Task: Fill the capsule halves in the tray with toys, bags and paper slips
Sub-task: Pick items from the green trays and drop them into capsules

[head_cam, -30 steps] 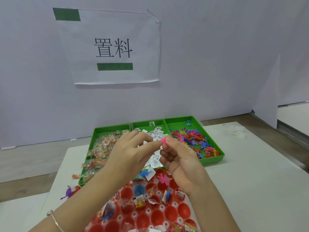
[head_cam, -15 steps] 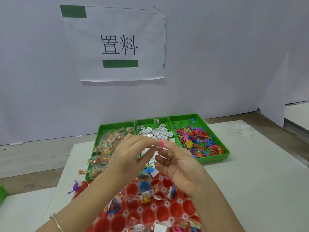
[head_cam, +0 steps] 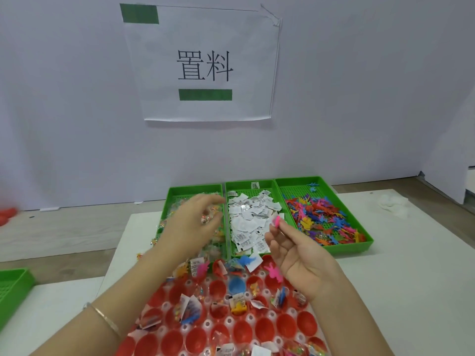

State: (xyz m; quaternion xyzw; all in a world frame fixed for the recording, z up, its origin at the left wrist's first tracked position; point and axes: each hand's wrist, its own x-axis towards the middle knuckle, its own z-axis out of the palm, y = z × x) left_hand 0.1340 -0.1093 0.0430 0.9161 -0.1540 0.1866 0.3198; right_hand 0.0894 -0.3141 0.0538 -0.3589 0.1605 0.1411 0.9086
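A white tray (head_cam: 228, 321) of red capsule halves (head_cam: 264, 327) lies at the bottom; several halves hold toys, bags and slips. My right hand (head_cam: 298, 255) hovers above its far edge, palm up, pinching a small pink toy (head_cam: 276, 220) at the fingertips. My left hand (head_cam: 191, 224), blurred, hangs over the green tray of clear bags (head_cam: 180, 189) with fingers curled round a small bag (head_cam: 206, 219). Behind are a green tray of paper slips (head_cam: 250, 217) and a green tray of coloured toys (head_cam: 321, 217).
The three green trays stand side by side on a white table (head_cam: 411, 278) in front of a wall with a paper sign (head_cam: 205, 65). Another green tray (head_cam: 11, 289) shows at the left edge. A crumpled white wad (head_cam: 393, 204) lies far right.
My hands, which met at the pink toy, have parted. The left hand has swung left over the bag tray; the right keeps the pink toy.
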